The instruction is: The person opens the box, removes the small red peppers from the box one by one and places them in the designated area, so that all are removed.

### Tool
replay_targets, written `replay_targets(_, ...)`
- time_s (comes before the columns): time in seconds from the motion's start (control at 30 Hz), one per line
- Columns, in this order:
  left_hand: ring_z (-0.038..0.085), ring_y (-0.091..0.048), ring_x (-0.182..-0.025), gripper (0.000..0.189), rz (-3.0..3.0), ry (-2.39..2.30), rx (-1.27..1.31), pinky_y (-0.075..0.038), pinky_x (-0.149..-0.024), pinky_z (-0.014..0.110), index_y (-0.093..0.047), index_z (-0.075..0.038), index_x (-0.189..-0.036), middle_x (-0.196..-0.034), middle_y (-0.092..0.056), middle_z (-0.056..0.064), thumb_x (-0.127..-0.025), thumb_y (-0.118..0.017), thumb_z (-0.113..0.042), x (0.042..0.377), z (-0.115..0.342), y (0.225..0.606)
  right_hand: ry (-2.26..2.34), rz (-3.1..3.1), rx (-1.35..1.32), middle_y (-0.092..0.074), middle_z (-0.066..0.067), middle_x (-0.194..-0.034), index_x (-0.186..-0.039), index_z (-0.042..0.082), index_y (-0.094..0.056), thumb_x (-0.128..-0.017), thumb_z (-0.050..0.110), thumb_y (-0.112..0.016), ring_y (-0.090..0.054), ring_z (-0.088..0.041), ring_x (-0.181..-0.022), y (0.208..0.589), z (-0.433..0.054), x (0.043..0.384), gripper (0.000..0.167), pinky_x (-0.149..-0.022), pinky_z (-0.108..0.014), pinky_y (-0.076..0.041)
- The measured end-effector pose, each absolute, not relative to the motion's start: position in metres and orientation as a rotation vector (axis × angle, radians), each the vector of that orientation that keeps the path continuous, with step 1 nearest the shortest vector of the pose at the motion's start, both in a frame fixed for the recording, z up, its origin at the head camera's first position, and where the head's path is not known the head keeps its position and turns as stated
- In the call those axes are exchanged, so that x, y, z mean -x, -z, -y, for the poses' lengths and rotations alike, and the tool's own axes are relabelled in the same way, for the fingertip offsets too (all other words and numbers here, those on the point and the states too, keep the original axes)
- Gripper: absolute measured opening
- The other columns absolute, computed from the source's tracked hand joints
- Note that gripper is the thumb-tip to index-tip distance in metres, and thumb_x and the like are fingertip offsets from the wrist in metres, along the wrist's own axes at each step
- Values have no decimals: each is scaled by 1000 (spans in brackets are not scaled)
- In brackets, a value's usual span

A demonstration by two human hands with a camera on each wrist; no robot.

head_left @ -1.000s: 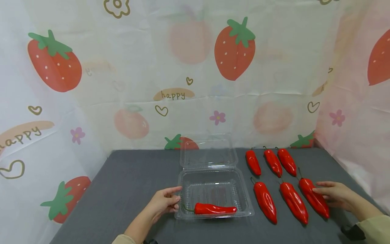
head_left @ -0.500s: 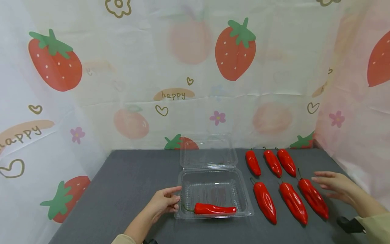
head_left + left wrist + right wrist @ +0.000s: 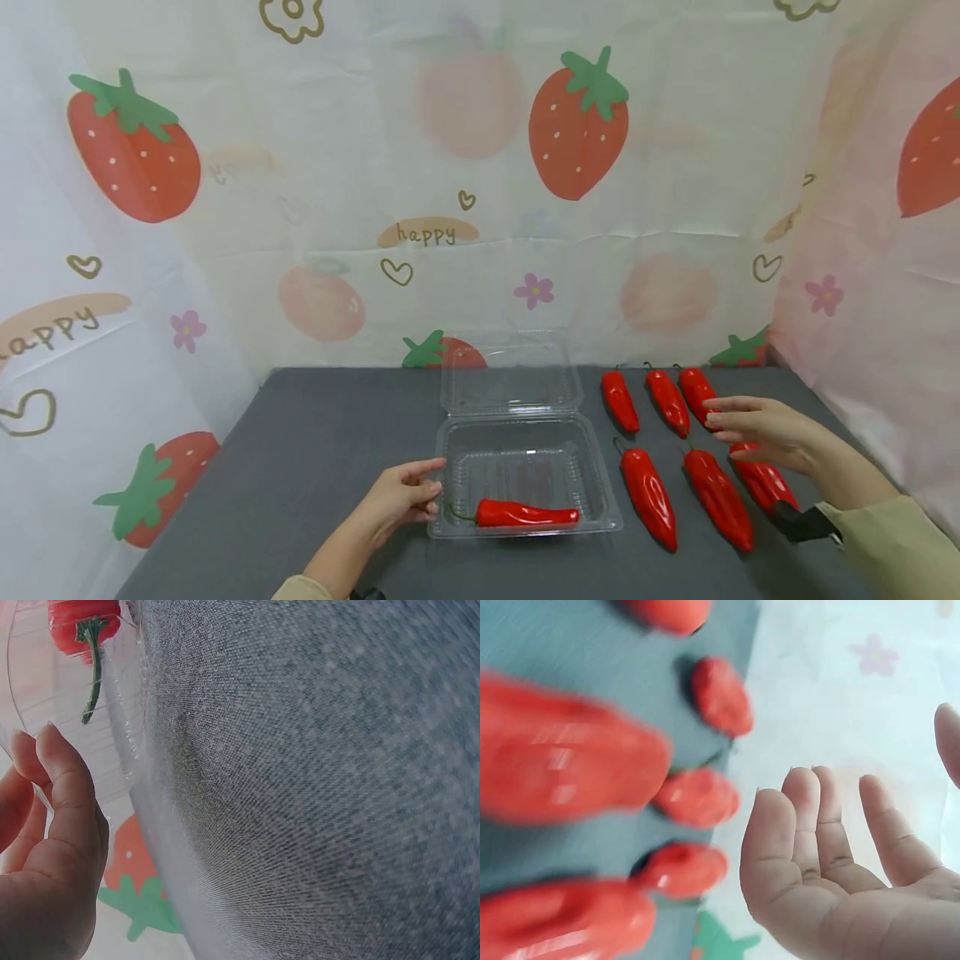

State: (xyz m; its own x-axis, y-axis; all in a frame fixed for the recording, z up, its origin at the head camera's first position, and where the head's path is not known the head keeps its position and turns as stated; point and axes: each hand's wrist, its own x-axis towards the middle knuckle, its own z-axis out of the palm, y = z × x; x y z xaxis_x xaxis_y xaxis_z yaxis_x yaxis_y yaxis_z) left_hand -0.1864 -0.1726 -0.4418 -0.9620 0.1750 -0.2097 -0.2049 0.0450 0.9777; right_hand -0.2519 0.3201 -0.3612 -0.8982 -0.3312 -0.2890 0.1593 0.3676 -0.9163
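Note:
My left hand (image 3: pixel 405 496) pinches the left rim of a clear plastic clamshell box (image 3: pixel 592 467), whose lid (image 3: pixel 513 392) stands raised at the back. Inside the box, along its near side, lies a red pepper (image 3: pixel 525 513), its green stem pointing left toward that hand. In the left wrist view the fingers (image 3: pixel 67 780) meet the clear rim close to the stem. My right hand (image 3: pixel 772 433) hovers over the right-hand peppers, fingers spread and holding nothing. It partly covers the front right pepper (image 3: pixel 761 479) and the back right pepper (image 3: pixel 696 392) in the head view.
Two rows of red peppers lie right of the box: a front left pepper (image 3: pixel 648 500), a front middle pepper (image 3: pixel 718 500), a back left pepper (image 3: pixel 620 402) and a back middle pepper (image 3: pixel 667 402). Printed cloth (image 3: pixel 337 167) hangs behind the grey table (image 3: pixel 330 450).
My right hand has left the front right pepper, risen and moved left over the peppers, holding nothing. My left hand stays at the box's rim.

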Motion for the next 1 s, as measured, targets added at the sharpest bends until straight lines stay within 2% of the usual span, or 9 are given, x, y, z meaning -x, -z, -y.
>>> replay_targets(0.1, 8, -59, -62, 49, -2060, -1997, 37, -52, -58, 22, -39, 13, -141, -78, -58, 2, -95, -55, 4, 186, 173, 442, 1601, -2151, 188, -59, 5, -111, -144, -8, -33, -99, 23, -57, -58, -15, -102, 360, -303, 255, 59, -91, -44, -47)
replay_targets(0.27, 8, -59, -62, 49, -2065, -1991, 47, -52, -58, 22, -39, 13, -140, -78, -58, 2, -95, -55, 4, 187, 173, 443, 1631, -2091, 226, -60, -1, -114, -144, -9, -32, -99, 22, -56, -57, -19, -106, 360, -278, 259, 60, -100, -55, -39)
replay_targets(0.37, 8, -59, -62, 49, -2062, -1993, 49, -52, -58, 22, -40, 13, -140, -78, -59, 2, -95, -56, 4, 187, 173, 444, 1624, -2080, 249, -58, -7, -121, -146, -10, -29, -99, 22, -56, -57, -20, -108, 361, -267, 260, 63, -103, -60, -34)
replay_targets(0.5, 8, -59, -62, 49, -2061, -1997, 44, -52, -58, 23, -40, 13, -140, -77, -58, 1, -95, -56, 4, 187, 173, 444, 1627, -2054, 266, -52, -18, -133, -147, -10, -26, -99, 22, -56, -53, -31, -118, 364, -254, 262, 65, -102, -63, -33)
replay_targets(0.6, 8, -58, -61, 49, -2068, -1994, 43, -52, -58, 23, -40, 12, -140, -76, -58, 1, -95, -56, 4, 187, 173, 444, 1648, -2018, 254, -49, -21, -136, -147, -10, -26, -99, 22, -57, -48, -37, -124, 368, -242, 263, 65, -100, -62, -36)
replay_targets(0.77, 9, -58, -61, 49, -2071, -1990, 38, -52, -58, 23, -40, 12, -141, -76, -58, 1, -95, -56, 4, 187, 173, 444, 1668, -1966, 240, -48, -22, -137, -147, -10, -26, -99, 21, -57, -43, -43, -128, 371, -225, 263, 65, -94, -53, -46)
replay_targets(1.0, 9, -58, -62, 49, -2067, -1990, 28, -52, -58, 23, -39, 12, -141, -75, -58, 1, -95, -56, 3, 189, 173, 445, 1669, -1923, 213, -39, -28, -143, -148, -7, -28, -99, 20, -56, -38, -44, -131, 370, -203, 264, 62, -96, -55, -44)
